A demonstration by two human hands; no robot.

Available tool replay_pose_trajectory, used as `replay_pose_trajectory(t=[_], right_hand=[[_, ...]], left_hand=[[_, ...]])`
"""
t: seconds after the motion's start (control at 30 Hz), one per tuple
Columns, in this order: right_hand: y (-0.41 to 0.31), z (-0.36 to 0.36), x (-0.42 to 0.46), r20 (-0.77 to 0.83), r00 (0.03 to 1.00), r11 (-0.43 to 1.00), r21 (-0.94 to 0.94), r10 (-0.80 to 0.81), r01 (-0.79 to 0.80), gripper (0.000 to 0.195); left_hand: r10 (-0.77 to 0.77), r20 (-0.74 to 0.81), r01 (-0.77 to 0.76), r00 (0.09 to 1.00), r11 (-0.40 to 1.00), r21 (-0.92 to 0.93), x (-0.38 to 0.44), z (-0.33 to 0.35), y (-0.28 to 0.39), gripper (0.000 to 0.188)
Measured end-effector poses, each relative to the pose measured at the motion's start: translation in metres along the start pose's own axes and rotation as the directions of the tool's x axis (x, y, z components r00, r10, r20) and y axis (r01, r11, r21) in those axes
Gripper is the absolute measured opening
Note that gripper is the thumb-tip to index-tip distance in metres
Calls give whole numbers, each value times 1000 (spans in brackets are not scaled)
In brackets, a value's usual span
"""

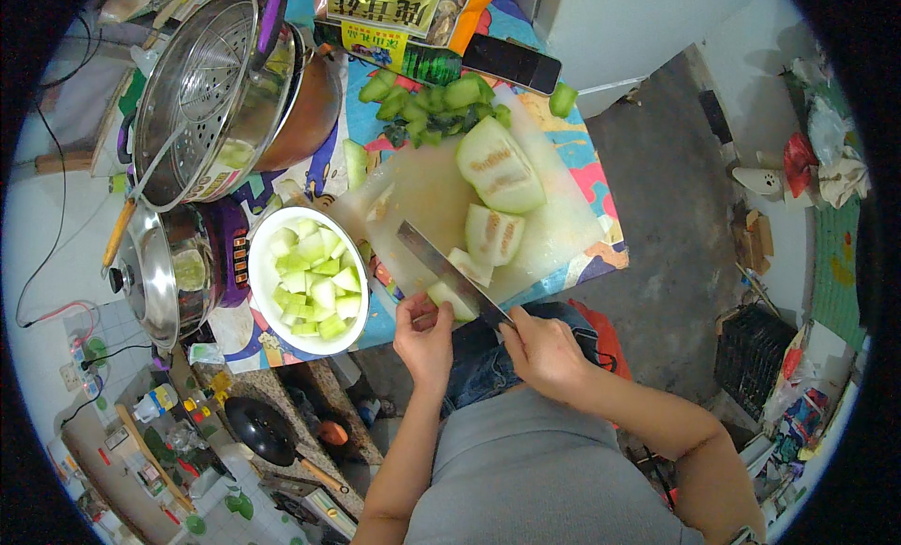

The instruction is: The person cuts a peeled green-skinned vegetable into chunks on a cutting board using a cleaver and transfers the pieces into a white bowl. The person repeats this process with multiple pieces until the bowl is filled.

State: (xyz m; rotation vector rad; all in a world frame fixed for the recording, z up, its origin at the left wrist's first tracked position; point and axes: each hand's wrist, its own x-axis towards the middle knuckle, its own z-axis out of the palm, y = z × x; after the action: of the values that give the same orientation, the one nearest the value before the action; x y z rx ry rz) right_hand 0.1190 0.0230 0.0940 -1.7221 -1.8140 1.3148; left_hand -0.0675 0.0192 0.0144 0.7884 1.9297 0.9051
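Note:
My right hand (545,348) grips the handle of a kitchen knife (440,263), whose blade reaches up and left over a translucent cutting board (563,228). Against the blade, near the board's front edge, my left hand (426,327) holds a piece of pale green melon (450,300), likely winter melon. Just beyond the blade lie a small cut piece (471,266), a chunk with its seedy core (495,235) and a larger chunk (500,168). Green rind pieces (440,105) are heaped at the board's far edge. Left of the board, a white bowl (257,263) holds melon cubes.
A packet of dried mushrooms (394,31) and a smartphone (514,63) lie at the far side. Stacked metal pots with a strainer (218,81) and a lidded electric pot (183,278) stand at the left. The table's edge (591,263) is close on the right.

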Motion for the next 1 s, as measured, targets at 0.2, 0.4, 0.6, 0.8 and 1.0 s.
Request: replay_pose_trajectory(t=[0.2, 0.4, 0.6, 0.8, 1.0], right_hand=[[-1, 6, 14, 77, 997, 996, -90, 22, -15, 16], [1, -7, -4, 103, 995, 990, -141, 7, 7, 14], [3, -17, -15, 115, 989, 966, -229, -96, 121, 12], [5, -3, -13, 132, 987, 957, -261, -90, 123, 11], [24, 35, 23, 96, 988, 963, -232, -118, 138, 13]], left_hand=[[-8, -16, 9, 1000, 999, 38, -2, 2, 4, 33], [-3, -33, 4, 999, 1000, 30, -4, 3, 8, 33], [29, -31, -29, 999, 1000, 9, -3, 4, 8, 32], [41, -28, -41, 999, 999, -1, -3, 3, 7, 34], [44, -23, -46, 999, 997, -54, -3, 3, 2, 33]])
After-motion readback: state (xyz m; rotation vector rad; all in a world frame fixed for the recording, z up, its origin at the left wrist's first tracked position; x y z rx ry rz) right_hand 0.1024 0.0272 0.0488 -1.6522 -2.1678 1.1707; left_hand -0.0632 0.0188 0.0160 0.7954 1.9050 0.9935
